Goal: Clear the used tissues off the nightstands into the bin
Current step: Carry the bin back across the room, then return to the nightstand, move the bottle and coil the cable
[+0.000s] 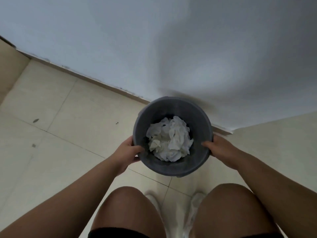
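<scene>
A heap of crumpled white tissues point(169, 140) already lies inside the grey round bin point(173, 136), filling much of its bottom, so that part of the task looks done; no nightstand is in view, so whether any tissues remain on one cannot be told. At the bin's left rim, the left hand point(131, 148) is closed on the wall, thumb hooked inside and fingers wrapped outside. At the bin's right rim, the right hand point(217, 146) grips the same way, thumb over the edge. Both arms reach forward and down from a bent-kneed stance, the bin standing just beside the pale wall point(188, 48) on the tiled floor point(60, 126).
</scene>
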### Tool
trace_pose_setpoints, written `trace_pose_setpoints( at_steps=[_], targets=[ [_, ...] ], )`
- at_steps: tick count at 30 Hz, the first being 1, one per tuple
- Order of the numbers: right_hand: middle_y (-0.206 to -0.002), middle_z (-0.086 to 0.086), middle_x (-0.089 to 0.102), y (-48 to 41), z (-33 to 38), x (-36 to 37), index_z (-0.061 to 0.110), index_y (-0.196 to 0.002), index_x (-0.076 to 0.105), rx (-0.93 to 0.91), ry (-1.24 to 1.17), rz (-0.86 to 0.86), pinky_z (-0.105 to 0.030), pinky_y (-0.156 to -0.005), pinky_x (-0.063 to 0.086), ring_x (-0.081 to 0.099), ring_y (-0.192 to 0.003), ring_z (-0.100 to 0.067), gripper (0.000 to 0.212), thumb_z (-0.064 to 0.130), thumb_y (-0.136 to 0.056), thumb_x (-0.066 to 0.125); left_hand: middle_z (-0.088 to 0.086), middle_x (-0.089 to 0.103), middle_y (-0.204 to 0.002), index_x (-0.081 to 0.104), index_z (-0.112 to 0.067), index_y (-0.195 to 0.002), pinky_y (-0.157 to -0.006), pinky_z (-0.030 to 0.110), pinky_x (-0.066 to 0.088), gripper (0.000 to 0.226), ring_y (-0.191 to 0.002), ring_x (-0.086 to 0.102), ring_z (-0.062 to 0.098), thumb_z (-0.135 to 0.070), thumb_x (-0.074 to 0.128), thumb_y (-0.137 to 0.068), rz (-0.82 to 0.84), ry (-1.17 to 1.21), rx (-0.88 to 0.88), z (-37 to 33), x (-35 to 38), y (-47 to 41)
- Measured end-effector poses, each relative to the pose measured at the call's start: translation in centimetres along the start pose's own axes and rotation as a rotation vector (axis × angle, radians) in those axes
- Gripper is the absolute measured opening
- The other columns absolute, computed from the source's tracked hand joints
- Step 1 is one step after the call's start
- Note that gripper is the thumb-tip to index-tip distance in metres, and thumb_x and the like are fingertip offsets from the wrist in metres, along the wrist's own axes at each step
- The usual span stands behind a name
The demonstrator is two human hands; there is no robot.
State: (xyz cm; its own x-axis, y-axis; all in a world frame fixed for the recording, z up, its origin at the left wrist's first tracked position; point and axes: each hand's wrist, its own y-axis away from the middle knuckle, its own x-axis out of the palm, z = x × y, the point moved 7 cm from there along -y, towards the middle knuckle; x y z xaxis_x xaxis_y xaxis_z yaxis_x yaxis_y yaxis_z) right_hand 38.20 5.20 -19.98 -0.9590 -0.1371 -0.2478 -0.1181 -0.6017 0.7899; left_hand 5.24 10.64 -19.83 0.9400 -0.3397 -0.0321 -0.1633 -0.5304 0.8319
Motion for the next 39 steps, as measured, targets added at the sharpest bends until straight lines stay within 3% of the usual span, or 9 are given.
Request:
trace_pose_setpoints(
  at_steps=[5, 8, 13, 16, 19, 22, 25, 32, 39],
  targets=[
    [-0.118, -0.003, 0.076, -3.1, -1.2, -1.1, 0.019, -0.126, 0.068, -0.016, -0.101, -0.065, -0.049, -0.100, 0.057, 0.073, -0.107, -0.023, 0.027, 0.025, -0.100, 0.066, 0.003, 0.075, -0.125, 0.061, -0.023, -0.136, -0.076, 0.029, 0.065, 0.042, -0.111, 0.074, 0.025, -0.004, 0.067, -0.098, -0.001, -0.010, 0.045, -0.1, 0.4, -3.5],
    [-0.117, -0.002, 0.077, -2.5, -1.0, -1.8, 0.022, -0.120, 0.070, -0.003, -0.178, -0.073, -0.043, -0.099, 0.058, 0.074, -0.106, -0.019, 0.020, 0.023, -0.102, 0.063, 0.002, 0.079, -0.122, 0.065, -0.025, -0.133, -0.078, 0.027, 0.065, 0.039, -0.111, 0.076, 0.023, -0.012, 0.073, -0.097, 0.002, 0.017, 0.045, -0.1, 0.1, -3.0],
    [-0.119, 0.001, 0.073, 3.1, 0.5, -3.2, 0.018, -0.132, 0.069, 0.022, -0.161, -0.229, -0.038, -0.096, 0.059, 0.073, -0.101, -0.017, 0.033, 0.023, -0.099, 0.065, 0.008, 0.070, -0.129, 0.046, -0.014, -0.156, -0.084, 0.033, 0.061, 0.065, -0.115, 0.071, 0.025, -0.020, 0.075, -0.098, -0.090, 0.034, -0.050, -0.8, -1.2, 1.9],
    [-0.112, 0.000, 0.072, 8.9, 3.1, -4.5, 0.017, -0.131, 0.068, 0.012, -0.124, -0.317, -0.035, -0.087, 0.061, 0.074, -0.093, -0.017, 0.033, 0.020, -0.098, 0.065, 0.010, 0.073, -0.122, 0.059, -0.008, -0.145, -0.082, 0.033, 0.061, 0.048, -0.106, 0.074, 0.024, -0.023, 0.070, -0.101, -0.148, 0.000, -0.081, -2.3, -1.5, 7.7],
    [-0.090, -0.002, 0.079, 16.2, 7.0, -5.1, 0.015, -0.104, 0.074, -0.012, -0.050, -0.285, -0.028, -0.064, 0.062, 0.077, -0.075, -0.016, 0.013, 0.020, -0.099, 0.064, 0.006, 0.076, -0.116, 0.068, -0.013, -0.131, -0.082, 0.032, 0.061, 0.031, -0.105, 0.074, 0.023, -0.029, 0.061, -0.105, -0.178, -0.003, -0.030, -5.2, -1.6, 16.1],
    [-0.075, -0.002, 0.078, 25.0, 12.5, -5.0, 0.013, -0.087, 0.074, -0.070, 0.071, -0.236, -0.027, -0.054, 0.059, 0.074, -0.063, -0.018, 0.020, 0.022, -0.099, 0.062, 0.000, 0.079, -0.107, 0.073, -0.024, -0.118, -0.081, 0.033, 0.063, 0.019, -0.099, 0.077, 0.020, -0.030, 0.059, -0.107, -0.216, 0.027, 0.033, -8.2, -2.7, 26.9],
    [-0.069, -0.004, 0.074, 33.7, 18.3, -4.9, 0.011, -0.078, 0.072, -0.115, 0.173, -0.170, -0.029, -0.053, 0.055, 0.067, -0.055, -0.015, 0.027, 0.023, -0.100, 0.058, -0.005, 0.082, -0.099, 0.076, -0.032, -0.109, -0.075, 0.031, 0.065, 0.019, -0.089, 0.079, 0.015, -0.028, 0.057, -0.107, -0.249, 0.058, 0.059, -9.7, -4.4, 38.1],
    [-0.061, -0.015, 0.069, 45.0, 30.1, -0.7, 0.004, -0.074, 0.066, -0.181, 0.447, -0.008, -0.035, -0.053, 0.051, 0.062, -0.053, -0.021, 0.033, 0.020, -0.102, 0.056, -0.012, 0.081, -0.093, 0.079, -0.033, -0.103, -0.068, 0.029, 0.061, 0.022, -0.080, 0.077, 0.009, -0.028, 0.058, -0.106, -0.430, 0.147, 0.050, -6.1, -10.2, 57.0],
    [-0.064, -0.007, 0.066, 49.0, 34.1, 13.3, 0.007, -0.082, 0.065, -0.227, 0.826, 0.274, -0.028, -0.049, 0.042, 0.057, -0.053, -0.018, 0.027, 0.016, -0.104, 0.053, -0.001, 0.081, -0.096, 0.078, -0.029, -0.104, -0.065, 0.033, 0.059, 0.031, -0.078, 0.076, 0.017, -0.043, 0.050, -0.108, -0.729, 0.515, 0.019, 5.4, -16.4, 69.5]
  ],
)
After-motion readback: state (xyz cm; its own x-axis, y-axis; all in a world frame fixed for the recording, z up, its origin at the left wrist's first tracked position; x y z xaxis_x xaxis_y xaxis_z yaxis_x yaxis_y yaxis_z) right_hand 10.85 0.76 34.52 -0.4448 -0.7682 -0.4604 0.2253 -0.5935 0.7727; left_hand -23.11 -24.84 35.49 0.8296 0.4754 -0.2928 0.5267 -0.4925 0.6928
